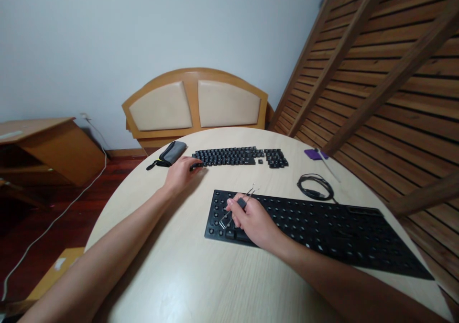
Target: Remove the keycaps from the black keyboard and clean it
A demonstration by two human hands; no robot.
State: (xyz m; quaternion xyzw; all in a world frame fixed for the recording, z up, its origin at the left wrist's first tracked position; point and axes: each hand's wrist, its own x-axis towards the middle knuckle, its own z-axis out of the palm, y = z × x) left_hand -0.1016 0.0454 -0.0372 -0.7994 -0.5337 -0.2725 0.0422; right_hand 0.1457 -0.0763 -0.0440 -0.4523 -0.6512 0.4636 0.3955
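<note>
My left hand reaches to the left end of the laid-out black keycaps, its fingers closed on a dark keycap at the table surface. Closed around a wire keycap puller is my right hand, over the left part of the black keyboard. Most of the keyboard's switches show bare, and part of it is hidden by my hand and forearm. A separate block of keycaps lies right of the main rows, with a single keycap between.
A grey zip pouch rests beyond my left hand. The coiled black cable lies behind the keyboard. A purple item and a thin pale stick are near the right edge of the round table.
</note>
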